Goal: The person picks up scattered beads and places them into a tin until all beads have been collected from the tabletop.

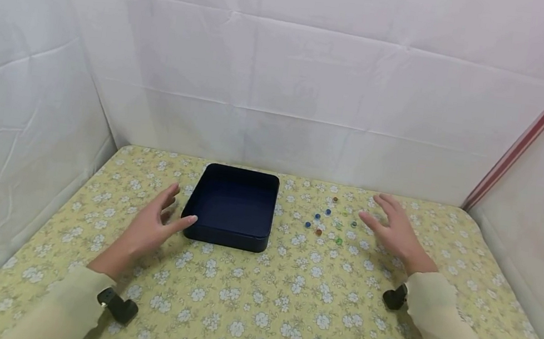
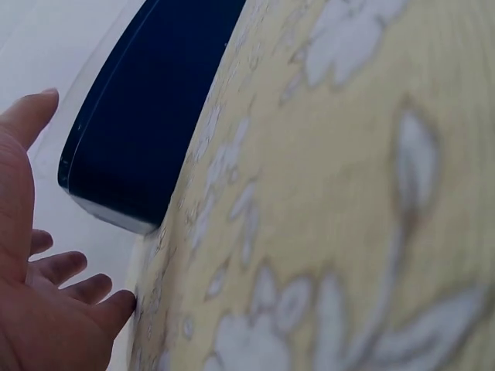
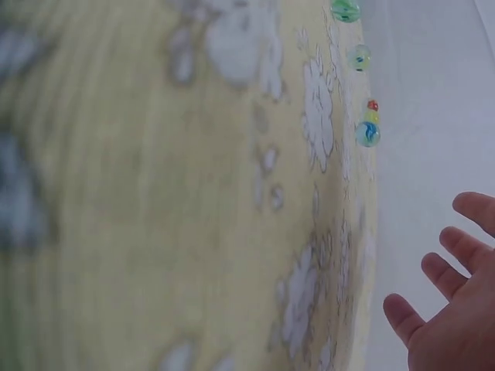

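A dark blue square tray (image 1: pixel 226 239) with raised walls stands on the table left of centre. My left hand (image 1: pixel 149 229) is at its left side, fingers loosely spread and thumb near the front left corner; whether the thumb touches the rim I cannot tell. Right of the tray lie several small glass marbles, among them a blue marble (image 1: pixel 307 225), an orange-brown marble (image 1: pixel 318 232) and a green marble (image 1: pixel 339 241). My right hand (image 1: pixel 396 231) hovers just right of them with relaxed fingers, holding nothing. In the right wrist view a blue-swirled marble (image 3: pixel 368 134) sits beyond the fingers.
A yellow floral cloth (image 1: pixel 246 306) covers the table. White sheeting (image 1: pixel 283 70) hangs behind it and along both sides, with a dark red strip (image 1: pixel 533 129) at the right corner. Each wrist carries a small black camera (image 1: pixel 122 309).
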A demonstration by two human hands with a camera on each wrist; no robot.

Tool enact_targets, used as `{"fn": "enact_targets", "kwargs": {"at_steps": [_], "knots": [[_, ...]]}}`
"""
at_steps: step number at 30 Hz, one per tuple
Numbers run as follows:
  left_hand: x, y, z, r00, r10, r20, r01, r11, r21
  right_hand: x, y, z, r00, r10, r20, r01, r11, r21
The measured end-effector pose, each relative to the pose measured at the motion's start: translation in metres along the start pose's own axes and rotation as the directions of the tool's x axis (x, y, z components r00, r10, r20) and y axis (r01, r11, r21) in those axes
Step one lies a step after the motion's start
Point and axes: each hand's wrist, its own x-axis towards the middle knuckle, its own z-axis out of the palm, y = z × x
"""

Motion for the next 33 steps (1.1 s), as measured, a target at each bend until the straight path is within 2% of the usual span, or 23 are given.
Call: {"fn": "enact_targets", "kwargs": {"at_steps": [7, 14, 26, 33], "knots": [[0.002, 0.001, 0.008, 1.0, -0.005, 0.01, 0.006, 0.996, -0.093, 0.003, -0.002, 0.003, 0.999, 0.032, 0.034, -0.032, 0.999, -0.012], [0.007, 0.0, 0.014, 1.0, -0.002, 0.013, 0.004, 0.989, -0.149, 0.009, -0.002, 0.009, 0.995, 0.076, 0.061, -0.078, 0.996, 0.047], [0.005, 0.001, 0.016, 1.0, 0.005, 0.025, -0.003, 0.994, -0.111, 0.018, -0.006, 0.018, 0.991, 0.066, 0.117, -0.083, 0.986, 0.148], [0.005, 0.004, 0.016, 1.0, -0.002, 0.022, 0.005, 0.995, -0.102, 0.016, -0.013, 0.017, 0.99, 0.044, 0.135, -0.067, 0.982, 0.175]]}}
